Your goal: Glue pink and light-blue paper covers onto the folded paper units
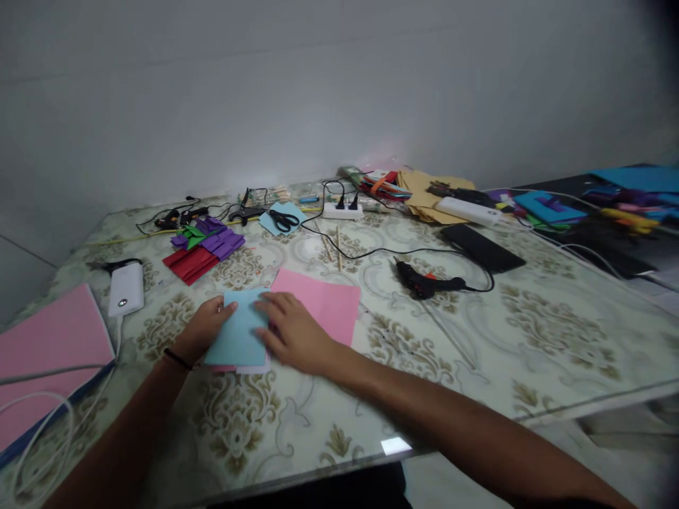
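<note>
A light blue sheet of paper (241, 332) lies over a pink piece and a pale piece whose edges show below it. My left hand (206, 329) grips its left side, thumb on top and the other fingers partly hidden. From the right, my right hand (300, 332) reaches over with fingers apart, its tips touching the right part of the blue paper. Under and beyond that hand is a larger pink sheet (329, 304) on the patterned tabletop.
A black glue gun (424, 281) lies to the right with its cord trailing. Behind are a power strip (343, 211), scissors (283, 220), folded purple paper (223, 240) and red paper (191, 264). A white power bank (126, 288) and pink sheets (47, 353) are at left; a black phone-like slab (482, 247) is at right.
</note>
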Demonstrator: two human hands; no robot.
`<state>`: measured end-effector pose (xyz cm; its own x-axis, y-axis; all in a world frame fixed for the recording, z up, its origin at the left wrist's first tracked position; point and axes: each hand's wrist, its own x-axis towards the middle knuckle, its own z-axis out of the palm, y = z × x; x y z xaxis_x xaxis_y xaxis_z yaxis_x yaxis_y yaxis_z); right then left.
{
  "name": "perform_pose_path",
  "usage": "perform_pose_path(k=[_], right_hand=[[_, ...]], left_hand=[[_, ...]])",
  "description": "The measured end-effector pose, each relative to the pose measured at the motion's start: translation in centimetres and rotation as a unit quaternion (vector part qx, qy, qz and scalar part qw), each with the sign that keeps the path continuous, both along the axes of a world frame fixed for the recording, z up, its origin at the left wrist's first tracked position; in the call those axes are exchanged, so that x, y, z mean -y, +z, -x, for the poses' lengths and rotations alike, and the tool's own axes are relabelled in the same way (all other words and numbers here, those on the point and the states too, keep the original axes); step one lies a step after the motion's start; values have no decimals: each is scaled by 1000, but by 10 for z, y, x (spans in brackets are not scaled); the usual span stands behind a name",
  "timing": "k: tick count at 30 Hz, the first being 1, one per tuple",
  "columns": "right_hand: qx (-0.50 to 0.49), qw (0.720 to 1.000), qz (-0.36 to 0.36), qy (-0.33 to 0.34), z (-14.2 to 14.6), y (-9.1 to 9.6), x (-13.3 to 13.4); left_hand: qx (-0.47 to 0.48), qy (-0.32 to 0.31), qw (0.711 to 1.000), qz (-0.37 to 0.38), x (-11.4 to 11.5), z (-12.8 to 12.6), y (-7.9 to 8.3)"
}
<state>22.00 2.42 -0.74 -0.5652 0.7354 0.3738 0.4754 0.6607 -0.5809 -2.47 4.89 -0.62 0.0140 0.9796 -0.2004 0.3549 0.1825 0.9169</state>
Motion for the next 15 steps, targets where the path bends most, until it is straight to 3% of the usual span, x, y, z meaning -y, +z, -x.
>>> perform_pose_path(k=[3, 5, 15], right_hand=[[-45, 987, 119, -97, -1, 4, -27], [-55, 980, 159, -102, -1, 4, -41], [-110, 973, 188, -70, -1, -8, -47]], left_hand=[[-4, 2, 1000, -1, 1, -1, -1], [-7, 6, 1000, -4, 2, -2, 0], [-67, 13, 996, -53, 4, -1, -5]])
